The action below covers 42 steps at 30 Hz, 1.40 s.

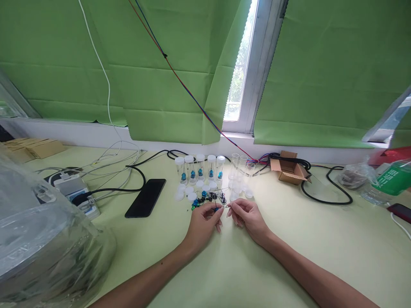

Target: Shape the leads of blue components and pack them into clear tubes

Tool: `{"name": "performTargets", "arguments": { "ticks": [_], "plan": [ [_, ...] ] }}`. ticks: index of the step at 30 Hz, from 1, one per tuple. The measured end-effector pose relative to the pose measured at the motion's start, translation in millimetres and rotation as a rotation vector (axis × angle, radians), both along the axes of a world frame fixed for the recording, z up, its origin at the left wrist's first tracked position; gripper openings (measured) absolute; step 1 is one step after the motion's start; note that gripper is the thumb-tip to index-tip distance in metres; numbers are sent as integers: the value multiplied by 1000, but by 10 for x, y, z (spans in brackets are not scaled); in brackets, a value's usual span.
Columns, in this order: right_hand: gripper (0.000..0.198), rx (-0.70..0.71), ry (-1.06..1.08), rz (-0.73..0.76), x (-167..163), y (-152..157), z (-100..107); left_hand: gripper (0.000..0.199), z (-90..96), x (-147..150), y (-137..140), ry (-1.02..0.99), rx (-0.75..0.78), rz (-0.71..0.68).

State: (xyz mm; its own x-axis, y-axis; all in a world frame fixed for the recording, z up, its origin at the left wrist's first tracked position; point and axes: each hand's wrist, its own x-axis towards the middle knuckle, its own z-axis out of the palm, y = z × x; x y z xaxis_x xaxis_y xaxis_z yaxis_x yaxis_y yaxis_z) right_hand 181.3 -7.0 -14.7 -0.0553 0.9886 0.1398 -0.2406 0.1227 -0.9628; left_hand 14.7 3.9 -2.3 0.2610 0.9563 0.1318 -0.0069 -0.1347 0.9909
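My left hand (205,219) pinches a small dark blue part (216,209), mostly hidden by the fingers. My right hand (246,214), thumb and forefinger pressed together, grips a thin wire lead (226,207) between the two hands. Just beyond them lies a loose pile of small black parts (212,196) with thin leads, with blue and green pieces (195,204) at its left side. Several white caps (180,195) lie around the pile. Behind stand capped clear tubes (200,167), each with a blue piece inside, and uncapped clear tubes (236,171) on the right.
A black phone (145,198) lies left of the pile, near a power strip (85,201) with cables. Clear plastic wrap (64,239) bulges in from the left. An open cardboard box (290,173), a black cable (327,201) and a green-labelled bottle (388,179) are on the right.
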Motion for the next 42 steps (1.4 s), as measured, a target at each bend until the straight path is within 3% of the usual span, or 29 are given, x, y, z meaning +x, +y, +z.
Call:
{"name": "performTargets", "arguments": {
  "ticks": [42],
  "plan": [
    [41,-58,-45,-30,-15,11,-14,22,-73,-10,-13,57,89,-109]
  ]
}}
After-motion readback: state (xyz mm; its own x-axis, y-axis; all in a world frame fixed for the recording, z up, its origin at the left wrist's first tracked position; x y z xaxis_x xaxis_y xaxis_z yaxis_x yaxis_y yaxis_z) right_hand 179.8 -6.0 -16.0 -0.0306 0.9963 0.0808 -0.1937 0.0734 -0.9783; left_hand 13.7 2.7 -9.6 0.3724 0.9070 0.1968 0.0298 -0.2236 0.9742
